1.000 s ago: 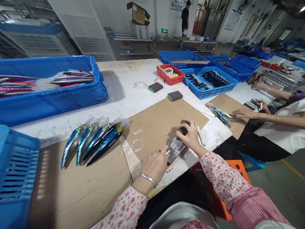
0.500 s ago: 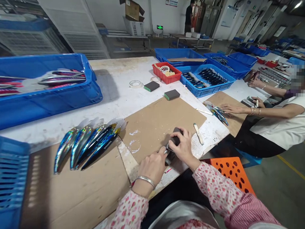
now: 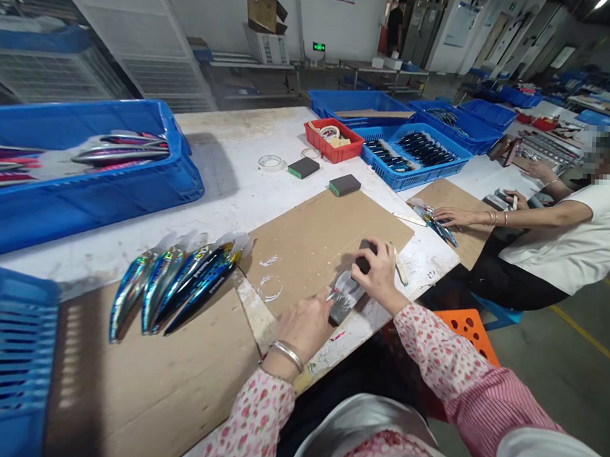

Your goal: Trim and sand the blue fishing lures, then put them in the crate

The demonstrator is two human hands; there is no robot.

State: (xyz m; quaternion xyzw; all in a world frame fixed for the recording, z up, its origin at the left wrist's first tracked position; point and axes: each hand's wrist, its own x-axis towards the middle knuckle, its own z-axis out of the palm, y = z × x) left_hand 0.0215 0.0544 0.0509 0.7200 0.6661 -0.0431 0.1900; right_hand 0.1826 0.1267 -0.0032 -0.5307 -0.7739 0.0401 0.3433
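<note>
My left hand [image 3: 304, 325] is closed, palm down, at the near edge of the cardboard sheet [image 3: 305, 235]. Its fingertips pinch at the left side of a dark grey block [image 3: 343, 311] smeared with white dust; what they hold is hidden. A pale, see-through shape [image 3: 344, 280] shows between my two hands. In my right hand [image 3: 378, 268] is a dark sanding block [image 3: 367, 253], gripped by thumb and fingers just beyond the dusty one. Left of my hands, several shiny blue fishing lures [image 3: 198, 278] with clear ends lie side by side on another cardboard sheet [image 3: 179, 391].
Two green-sided sanding blocks [image 3: 344, 184] and a tape roll [image 3: 270, 162] lie farther back. Beyond are a red tray [image 3: 332, 149] and a blue crate of lures [image 3: 411, 179]. A big blue bin [image 3: 96, 201] stands left. A co-worker's hand [image 3: 453, 217] touches lures at right.
My right hand has moved away from my left, up and to the right with its sanding block, uncovering the dusty block and the pale shape. My left hand has shifted slightly left.
</note>
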